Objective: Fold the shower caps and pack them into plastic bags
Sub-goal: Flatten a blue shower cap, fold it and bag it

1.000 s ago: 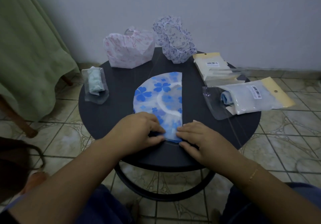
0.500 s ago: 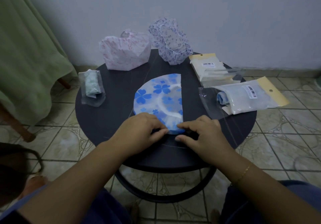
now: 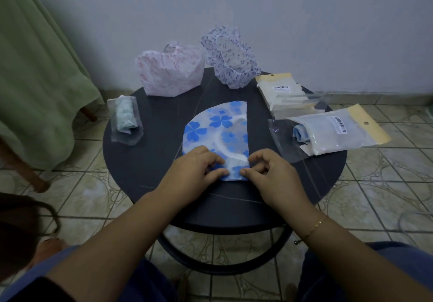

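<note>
— What surrounds you on the desk?
— A pink cap and purple cap behind; bagged caps right, one left.
— Your hands?
— Left hand and right hand pinch the folded blue-flowered shower cap at the desk's centre.

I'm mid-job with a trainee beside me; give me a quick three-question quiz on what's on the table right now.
1. True or false: the blue-flowered shower cap lies folded in half on the round table.
2. Which hands pinch its near edge? A) left hand only B) right hand only C) both
3. How many unfolded shower caps stand at the table's far edge?

Key:
1. True; its straight fold runs along the right side.
2. C; fingers of both curl onto the near edge.
3. Two: the pink-patterned cap and the purple-patterned cap.
</note>
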